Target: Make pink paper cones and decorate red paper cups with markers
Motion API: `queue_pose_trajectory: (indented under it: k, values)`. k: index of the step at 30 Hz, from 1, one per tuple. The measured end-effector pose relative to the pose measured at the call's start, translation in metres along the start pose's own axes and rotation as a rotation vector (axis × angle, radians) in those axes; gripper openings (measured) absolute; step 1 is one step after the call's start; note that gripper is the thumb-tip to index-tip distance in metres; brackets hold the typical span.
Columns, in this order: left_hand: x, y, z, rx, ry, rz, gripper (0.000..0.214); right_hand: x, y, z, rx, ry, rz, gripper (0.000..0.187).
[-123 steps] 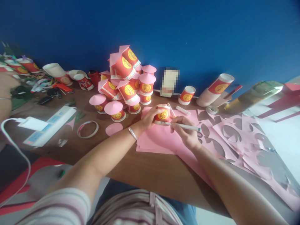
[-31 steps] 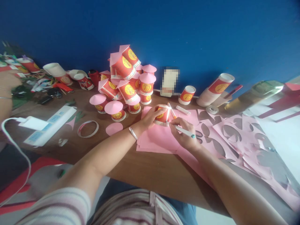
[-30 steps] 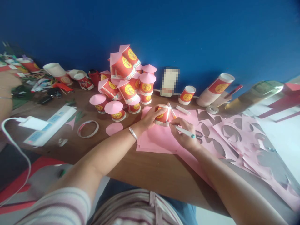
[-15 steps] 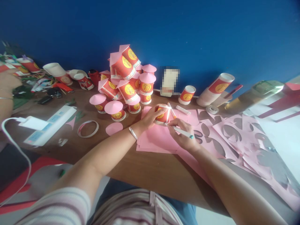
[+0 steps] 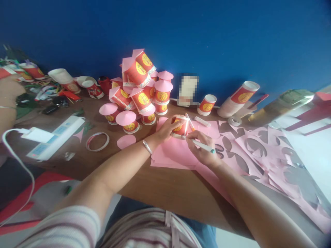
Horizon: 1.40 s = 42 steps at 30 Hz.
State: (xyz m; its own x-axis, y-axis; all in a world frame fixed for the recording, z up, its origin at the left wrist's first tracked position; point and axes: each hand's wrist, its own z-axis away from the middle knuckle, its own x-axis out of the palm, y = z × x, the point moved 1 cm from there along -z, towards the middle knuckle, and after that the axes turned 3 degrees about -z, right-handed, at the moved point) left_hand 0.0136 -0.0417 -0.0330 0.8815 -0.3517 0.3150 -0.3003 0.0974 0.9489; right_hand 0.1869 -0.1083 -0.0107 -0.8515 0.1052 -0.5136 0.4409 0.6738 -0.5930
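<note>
My left hand (image 5: 167, 130) is closed around a red paper cup (image 5: 179, 128) with a yellow emblem, holding it upside down over pink paper. A white stripe runs down the cup's side. In my right hand (image 5: 204, 148) is a white marker with a teal end (image 5: 204, 146), its tip at the cup's lower rim. Just behind the cup, a white and orange pen (image 5: 191, 124) lies slanted, with a small white block (image 5: 202, 121) beside it. Beneath both hands are stacked pink paper sheets (image 5: 170, 156). Scissors handles (image 5: 219, 151) show right of my right hand.
Cups with pink cone tops (image 5: 139, 74) are piled at the back left. A power strip (image 5: 55, 137), a tape ring (image 5: 97, 142) and a pink disc (image 5: 126, 141) lie left. Cut pink scraps (image 5: 256, 148), stacked cups (image 5: 236, 100) and a bottle (image 5: 280, 106) stand right. Another person's arm (image 5: 9, 100) shows far left.
Both hands keep nearly the same pose, with the marker still at the cup's lower rim. The other person's hand at far left has shifted slightly.
</note>
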Motion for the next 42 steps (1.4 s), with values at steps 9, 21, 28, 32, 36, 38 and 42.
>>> queue_pose_trajectory:
  k: [9, 21, 28, 32, 36, 38, 42]
  values:
    - [-0.0008, -0.0026, -0.0006, -0.004, 0.007, 0.013, 0.044, 0.0002, -0.0008, -0.001, 0.014, 0.01, 0.027, 0.009]
    - [0.0025, 0.002, -0.0005, -0.015, -0.017, 0.009, 0.048, -0.0003, 0.0001, -0.0009, 0.041, -0.043, -0.031, 0.008]
    - [0.0023, 0.0019, 0.0002, -0.024, -0.019, 0.037, 0.049, -0.0015, -0.0006, -0.0008, 0.031, -0.057, -0.029, 0.009]
    - [0.0001, -0.0013, -0.0009, -0.025, -0.032, 0.042, 0.048, -0.001, 0.001, -0.0004, 0.045, -0.065, -0.023, 0.011]
    - [0.0004, -0.0002, -0.0004, -0.015, -0.025, 0.046, 0.047, -0.0016, 0.0001, -0.0009, 0.04, -0.063, -0.021, 0.011]
    - [0.0016, 0.0022, 0.001, -0.03, -0.036, 0.04, 0.048, -0.0024, -0.0008, -0.0014, 0.038, -0.047, -0.033, 0.011]
    - [0.0034, 0.0068, 0.0044, -0.089, -0.061, 0.02, 0.052, -0.0046, -0.0014, -0.0025, 0.052, 0.02, -0.042, 0.009]
